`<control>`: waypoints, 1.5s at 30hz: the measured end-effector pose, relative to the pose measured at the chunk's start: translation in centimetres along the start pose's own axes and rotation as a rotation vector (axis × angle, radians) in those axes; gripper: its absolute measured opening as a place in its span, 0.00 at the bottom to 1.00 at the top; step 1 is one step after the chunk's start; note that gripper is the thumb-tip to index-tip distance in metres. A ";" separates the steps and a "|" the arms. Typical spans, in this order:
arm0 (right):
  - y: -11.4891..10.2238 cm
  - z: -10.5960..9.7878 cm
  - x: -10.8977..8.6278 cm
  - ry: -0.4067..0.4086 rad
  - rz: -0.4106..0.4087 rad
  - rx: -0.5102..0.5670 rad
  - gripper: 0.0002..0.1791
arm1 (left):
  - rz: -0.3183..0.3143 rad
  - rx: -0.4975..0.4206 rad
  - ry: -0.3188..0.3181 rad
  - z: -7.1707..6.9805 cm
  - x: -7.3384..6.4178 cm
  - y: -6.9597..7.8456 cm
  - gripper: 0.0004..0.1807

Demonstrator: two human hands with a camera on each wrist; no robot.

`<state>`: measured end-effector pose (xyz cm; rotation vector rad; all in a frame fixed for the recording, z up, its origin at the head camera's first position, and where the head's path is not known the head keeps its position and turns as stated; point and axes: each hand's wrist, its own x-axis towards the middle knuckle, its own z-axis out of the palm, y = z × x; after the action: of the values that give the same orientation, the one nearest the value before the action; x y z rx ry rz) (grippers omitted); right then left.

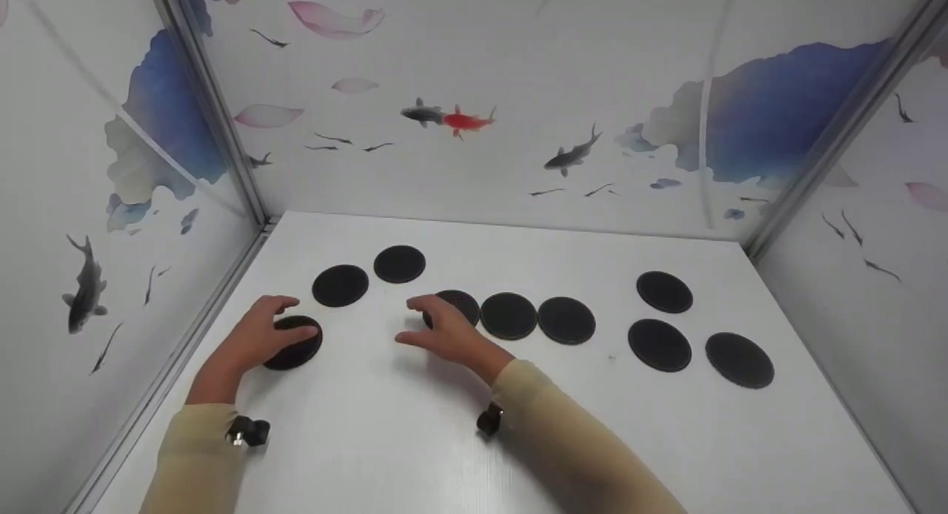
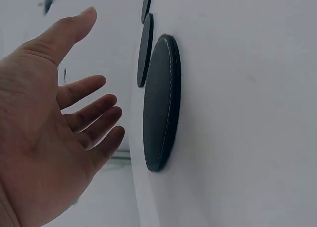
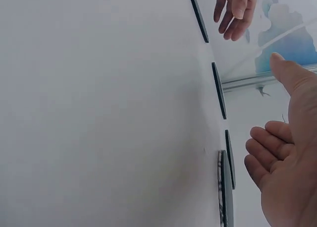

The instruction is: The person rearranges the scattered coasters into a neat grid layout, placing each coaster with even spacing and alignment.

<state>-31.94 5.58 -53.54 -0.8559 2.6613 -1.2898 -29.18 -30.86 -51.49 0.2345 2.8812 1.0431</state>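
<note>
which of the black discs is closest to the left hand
The leftmost black disc in the head view, partly hidden there by the left hand; the other eight discs lie farther from that hand.

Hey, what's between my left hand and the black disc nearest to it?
Nothing but open air: the left wrist view shows a bare gap between your left hand and the stitched black disc.

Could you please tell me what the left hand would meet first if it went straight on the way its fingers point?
Most likely the black disc beneath the left hand: the left wrist view shows nothing between them, though the gap's depth is unclear.
</note>
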 end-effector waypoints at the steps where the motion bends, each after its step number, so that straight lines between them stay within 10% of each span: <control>1: -0.2 0.5 0.3 -0.005 -0.001 0.019 0.45 | -0.017 -0.005 -0.004 -0.1 -0.4 -0.5 0.52; 8: -2.0 4.3 2.1 -0.029 0.018 0.087 0.44 | -0.084 -0.022 -0.041 -0.5 -2.2 -2.7 0.60; 21: -4.3 8.8 3.5 -0.117 0.044 -0.071 0.52 | -0.020 0.029 -0.077 0.3 -3.1 -2.6 0.66; 45: -5.7 10.4 5.3 -0.153 -0.023 -0.279 0.48 | 0.010 0.038 -0.031 0.4 -2.8 -3.0 0.54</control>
<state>-30.83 -7.27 -55.07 -0.9738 2.7520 -0.8280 -26.75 -33.36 -53.71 0.2649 2.8775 0.9774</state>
